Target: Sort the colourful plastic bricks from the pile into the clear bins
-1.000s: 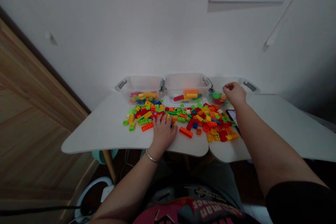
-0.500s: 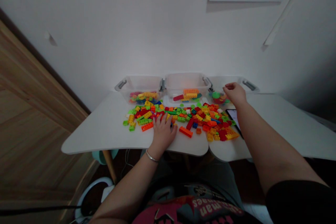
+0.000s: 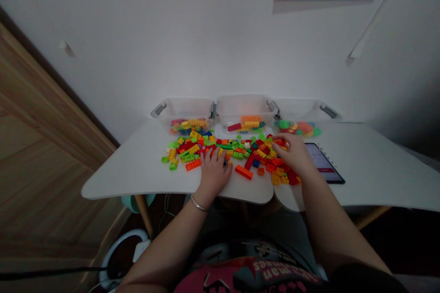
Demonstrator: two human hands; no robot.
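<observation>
A wide heap of toy building bricks (image 3: pixel 238 156) in red, orange, yellow, green and blue covers the middle of the white table. My left hand (image 3: pixel 215 169) rests on the heap's near edge, fingers spread over the bricks, a bangle at its wrist. Over the heap's right side is my right hand (image 3: pixel 292 152), thumb and fingers apart, with no brick visible in it. An orange long brick (image 3: pixel 244 172) lies between the hands at the front. Whatever lies under either palm is hidden.
Three clear plastic bins stand along the wall: a left bin (image 3: pixel 185 109) and a middle bin (image 3: pixel 244 104) with bricks, and a right bin (image 3: pixel 302 109) with rounded colourful pieces. A tablet (image 3: pixel 325 165) lies right of the heap. Two white tabletops (image 3: pixel 130 169) meet near the middle.
My right hand has moved from above the right bin down and left to the brick heap, uncovering the tablet and the right bin's contents. My left hand stays put.
</observation>
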